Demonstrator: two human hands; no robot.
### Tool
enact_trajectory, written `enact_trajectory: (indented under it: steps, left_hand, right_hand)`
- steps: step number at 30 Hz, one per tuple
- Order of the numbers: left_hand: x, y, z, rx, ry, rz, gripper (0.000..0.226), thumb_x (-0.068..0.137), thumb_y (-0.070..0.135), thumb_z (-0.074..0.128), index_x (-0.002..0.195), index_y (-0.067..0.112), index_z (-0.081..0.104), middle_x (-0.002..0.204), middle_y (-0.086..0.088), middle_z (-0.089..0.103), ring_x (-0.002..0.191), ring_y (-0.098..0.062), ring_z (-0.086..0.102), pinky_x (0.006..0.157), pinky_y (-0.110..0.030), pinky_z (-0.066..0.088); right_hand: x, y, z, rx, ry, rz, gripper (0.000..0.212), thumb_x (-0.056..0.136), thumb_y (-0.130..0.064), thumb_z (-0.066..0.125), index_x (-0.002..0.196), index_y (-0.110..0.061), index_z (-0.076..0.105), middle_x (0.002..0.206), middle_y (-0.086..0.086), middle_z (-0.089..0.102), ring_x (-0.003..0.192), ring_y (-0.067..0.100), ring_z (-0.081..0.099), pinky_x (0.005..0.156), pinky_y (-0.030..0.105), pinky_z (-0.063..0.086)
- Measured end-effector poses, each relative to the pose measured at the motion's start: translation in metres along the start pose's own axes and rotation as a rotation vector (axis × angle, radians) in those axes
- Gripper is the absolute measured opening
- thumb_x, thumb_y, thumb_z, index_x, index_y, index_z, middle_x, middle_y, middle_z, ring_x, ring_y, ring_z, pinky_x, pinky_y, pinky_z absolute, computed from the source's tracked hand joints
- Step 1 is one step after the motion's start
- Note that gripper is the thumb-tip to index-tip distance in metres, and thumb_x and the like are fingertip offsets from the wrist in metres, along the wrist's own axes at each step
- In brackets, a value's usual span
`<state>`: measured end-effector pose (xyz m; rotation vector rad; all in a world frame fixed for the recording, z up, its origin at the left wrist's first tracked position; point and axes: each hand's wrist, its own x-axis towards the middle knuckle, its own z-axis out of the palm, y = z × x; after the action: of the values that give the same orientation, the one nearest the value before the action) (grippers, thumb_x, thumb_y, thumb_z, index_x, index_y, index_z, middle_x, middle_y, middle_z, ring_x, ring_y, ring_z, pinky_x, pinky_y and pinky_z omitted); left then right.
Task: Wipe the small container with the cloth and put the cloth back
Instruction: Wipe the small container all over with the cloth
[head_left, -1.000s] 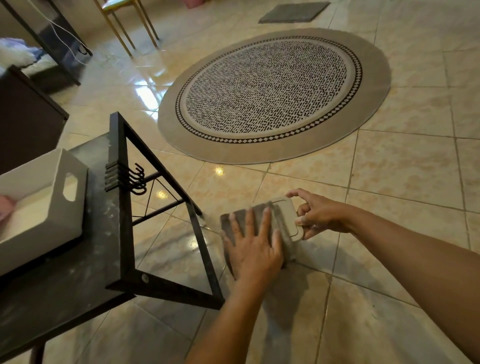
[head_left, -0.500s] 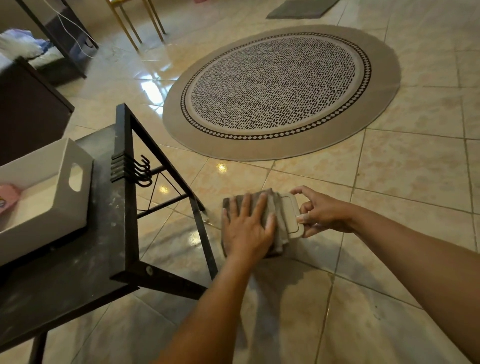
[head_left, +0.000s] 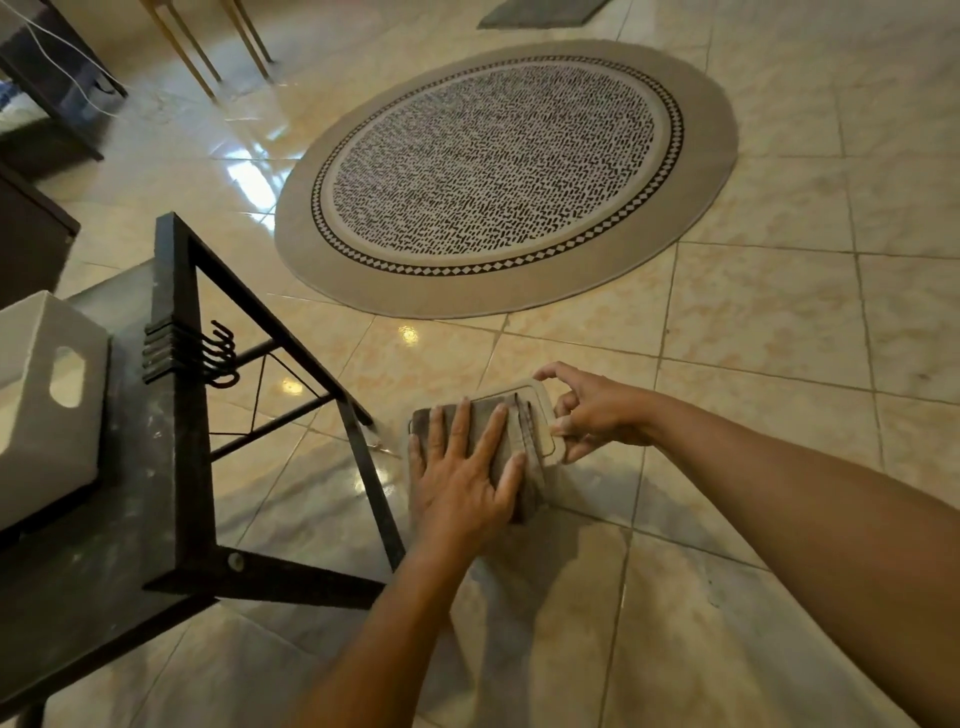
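Observation:
A small pale container (head_left: 544, 422) with a flat lid is held in the air above the tiled floor, just right of the black table. My right hand (head_left: 597, 410) grips its right end with thumb and fingers. A grey cloth (head_left: 511, 436) lies bunched over the lid's left and middle part. My left hand (head_left: 460, 478) presses flat on the cloth, fingers spread, covering most of it. Only the right strip of the lid shows.
A black metal-framed table (head_left: 171, 467) with hooks (head_left: 208, 353) on its side rail stands at the left, carrying a white handled box (head_left: 47, 405). A round patterned rug (head_left: 498, 171) lies ahead. Chair legs (head_left: 208, 47) and dark furniture (head_left: 31, 244) sit at the far left.
My left hand has slid the cloth across the lid, bunching it into folds towards the right. The right hand keeps its grip. The view has tilted slightly.

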<state>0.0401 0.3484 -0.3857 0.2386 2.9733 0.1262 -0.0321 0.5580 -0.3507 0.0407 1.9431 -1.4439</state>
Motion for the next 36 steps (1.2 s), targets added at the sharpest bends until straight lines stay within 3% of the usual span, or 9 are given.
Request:
enact_trajectory:
  steps: [3, 9, 14, 19, 23, 26, 30, 34, 36]
  left_hand:
    - [-0.008, -0.002, -0.005, 0.002, -0.005, -0.077, 0.066, 0.097, 0.070, 0.008, 0.152, 0.049, -0.021, 0.163, 0.003, -0.029, 0.147, -0.025, -0.033, 0.120, -0.049, -0.019]
    - [0.005, 0.034, 0.000, -0.045, -0.007, 0.085, 0.062, 0.100, 0.065, 0.010, 0.153, 0.049, -0.018, 0.163, 0.003, -0.028, 0.148, -0.026, -0.032, 0.120, -0.050, -0.018]
    - [0.008, -0.008, -0.013, -0.051, -0.033, -0.135, 0.059, 0.102, 0.059, 0.010, 0.154, 0.047, -0.015, 0.164, 0.004, -0.025, 0.148, -0.024, -0.029, 0.120, -0.049, -0.018]
    - [0.021, 0.018, -0.007, -0.053, -0.047, 0.221, 0.059, 0.103, 0.057, 0.014, 0.152, 0.051, -0.017, 0.165, 0.006, -0.023, 0.148, -0.024, -0.030, 0.122, -0.052, -0.012]
    - [0.039, 0.014, -0.009, -0.050, -0.014, 0.119, 0.056, 0.103, 0.053, 0.015, 0.153, 0.051, -0.012, 0.166, 0.007, -0.018, 0.150, -0.024, -0.026, 0.123, -0.050, -0.012]
    - [0.038, 0.011, -0.008, -0.010, -0.016, 0.299, 0.058, 0.101, 0.057, 0.010, 0.155, 0.049, -0.007, 0.166, 0.008, -0.016, 0.151, -0.022, -0.025, 0.123, -0.050, -0.011]
    - [0.046, 0.003, -0.010, -0.022, 0.005, 0.205, 0.057, 0.101, 0.056, 0.010, 0.156, 0.049, -0.006, 0.167, 0.007, -0.012, 0.152, -0.022, -0.020, 0.124, -0.048, -0.009]
    - [0.041, 0.001, -0.008, 0.042, -0.025, 0.382, 0.059, 0.099, 0.061, 0.006, 0.155, 0.049, -0.008, 0.166, 0.007, -0.017, 0.151, -0.021, -0.025, 0.122, -0.047, -0.014]
    - [0.044, -0.006, -0.009, 0.019, -0.008, 0.262, 0.059, 0.100, 0.061, 0.009, 0.155, 0.049, -0.009, 0.166, 0.006, -0.018, 0.152, -0.023, -0.023, 0.123, -0.047, -0.012]
  right_hand:
    - [0.003, 0.000, 0.000, 0.002, 0.001, 0.002, 0.069, 0.092, 0.012, 0.053, 0.143, -0.028, 0.032, 0.083, 0.011, 0.053, 0.065, 0.019, 0.064, 0.068, 0.041, 0.063]
    - [-0.001, -0.001, 0.001, 0.025, -0.013, -0.005, 0.075, 0.087, 0.017, 0.053, 0.144, -0.028, 0.031, 0.111, 0.025, 0.061, 0.085, 0.030, 0.069, 0.068, 0.043, 0.063]
    - [0.005, 0.003, -0.002, 0.016, 0.000, -0.013, 0.068, 0.092, 0.012, 0.054, 0.145, -0.026, 0.032, 0.081, 0.011, 0.052, 0.063, 0.019, 0.065, 0.067, 0.040, 0.063]
    - [0.002, 0.001, -0.002, 0.043, -0.035, -0.013, 0.074, 0.089, 0.016, 0.053, 0.145, -0.027, 0.031, 0.102, 0.019, 0.061, 0.083, 0.032, 0.069, 0.075, 0.047, 0.062]
    - [0.004, 0.003, -0.003, 0.069, -0.031, -0.021, 0.075, 0.091, 0.015, 0.053, 0.148, -0.027, 0.029, 0.093, 0.016, 0.060, 0.076, 0.026, 0.069, 0.072, 0.044, 0.063]
    - [0.005, 0.004, -0.005, 0.094, -0.044, -0.020, 0.076, 0.089, 0.018, 0.053, 0.147, -0.026, 0.033, 0.104, 0.021, 0.063, 0.082, 0.030, 0.072, 0.068, 0.041, 0.064]
    - [0.005, 0.005, -0.005, 0.083, -0.039, -0.029, 0.071, 0.091, 0.016, 0.053, 0.145, -0.026, 0.033, 0.089, 0.016, 0.060, 0.072, 0.025, 0.069, 0.067, 0.041, 0.064]
    - [0.004, 0.005, -0.005, 0.096, -0.063, -0.023, 0.071, 0.088, 0.017, 0.055, 0.140, -0.027, 0.037, 0.099, 0.021, 0.063, 0.078, 0.029, 0.071, 0.070, 0.044, 0.063]
    - [0.005, 0.004, -0.004, 0.075, -0.048, -0.030, 0.069, 0.089, 0.015, 0.055, 0.141, -0.026, 0.035, 0.088, 0.017, 0.061, 0.071, 0.025, 0.069, 0.067, 0.040, 0.063]
